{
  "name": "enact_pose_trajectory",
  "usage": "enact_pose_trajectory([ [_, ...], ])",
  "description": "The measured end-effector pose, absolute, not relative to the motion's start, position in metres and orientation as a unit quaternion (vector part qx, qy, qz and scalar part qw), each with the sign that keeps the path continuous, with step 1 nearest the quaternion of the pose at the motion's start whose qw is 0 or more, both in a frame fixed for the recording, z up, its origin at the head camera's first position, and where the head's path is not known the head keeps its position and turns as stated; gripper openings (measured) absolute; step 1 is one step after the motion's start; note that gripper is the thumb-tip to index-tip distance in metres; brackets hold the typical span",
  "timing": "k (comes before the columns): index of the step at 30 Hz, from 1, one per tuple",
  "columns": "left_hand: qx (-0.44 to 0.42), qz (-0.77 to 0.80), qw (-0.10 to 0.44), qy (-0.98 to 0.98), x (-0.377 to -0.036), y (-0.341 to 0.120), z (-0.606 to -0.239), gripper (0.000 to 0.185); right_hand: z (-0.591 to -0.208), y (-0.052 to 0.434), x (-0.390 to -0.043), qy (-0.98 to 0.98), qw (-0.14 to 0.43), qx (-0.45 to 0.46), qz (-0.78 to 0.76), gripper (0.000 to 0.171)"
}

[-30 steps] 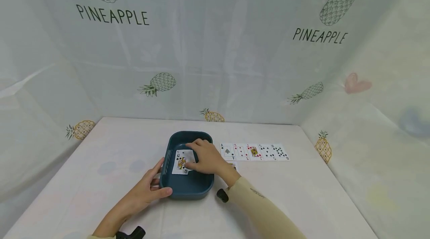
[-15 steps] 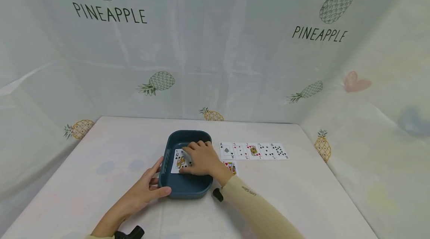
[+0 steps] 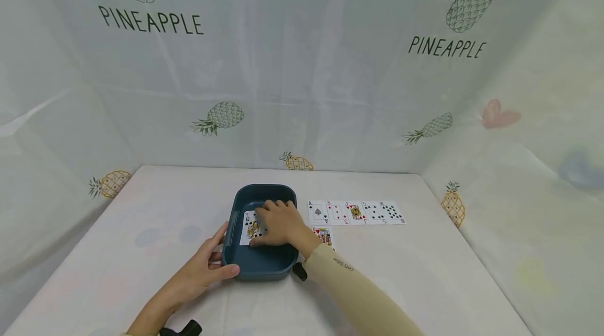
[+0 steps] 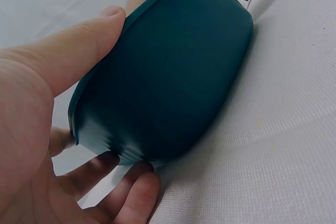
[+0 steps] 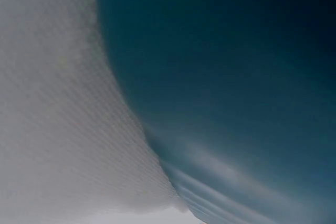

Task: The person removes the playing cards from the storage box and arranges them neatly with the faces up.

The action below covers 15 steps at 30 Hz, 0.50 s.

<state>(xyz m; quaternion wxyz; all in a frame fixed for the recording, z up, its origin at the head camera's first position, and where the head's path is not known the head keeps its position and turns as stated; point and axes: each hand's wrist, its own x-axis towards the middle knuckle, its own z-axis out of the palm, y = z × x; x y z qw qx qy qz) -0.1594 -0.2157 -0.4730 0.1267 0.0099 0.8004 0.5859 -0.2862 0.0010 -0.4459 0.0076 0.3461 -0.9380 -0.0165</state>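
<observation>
Steadying the dark teal plastic tub (image 3: 260, 265) at table centre, the left hand (image 3: 204, 268) grips its seven-o'clock corner. The right hand (image 3: 279, 224) presses relaxed fingers on the queen card (image 3: 250, 227) inside; sliding it toward a wall should probably lift an edge cleanly.

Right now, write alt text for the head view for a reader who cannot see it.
A right hand reaches into a dark teal tray and presses on a queen card lying face up inside, while the left hand holds the tray's near left corner. To the right, on the white table, five cards lie face up in a row, with one more card just below them.
</observation>
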Motion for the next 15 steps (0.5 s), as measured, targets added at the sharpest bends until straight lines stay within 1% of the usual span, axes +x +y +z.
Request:
enact_pose_trajectory([
  [5,0.006,0.575,0.123,0.809,-0.1579,-0.2157,-0.4728,0.103,-0.4465,0.0001,-0.2874,-0.937,0.014,0.350,-0.023,0.091],
  [15,0.017,0.586,0.126,0.800,-0.1597,-0.2142,-0.4731,0.102,-0.4420,0.0016,-0.2866,-0.938,-0.012,0.346,-0.019,0.084],
])
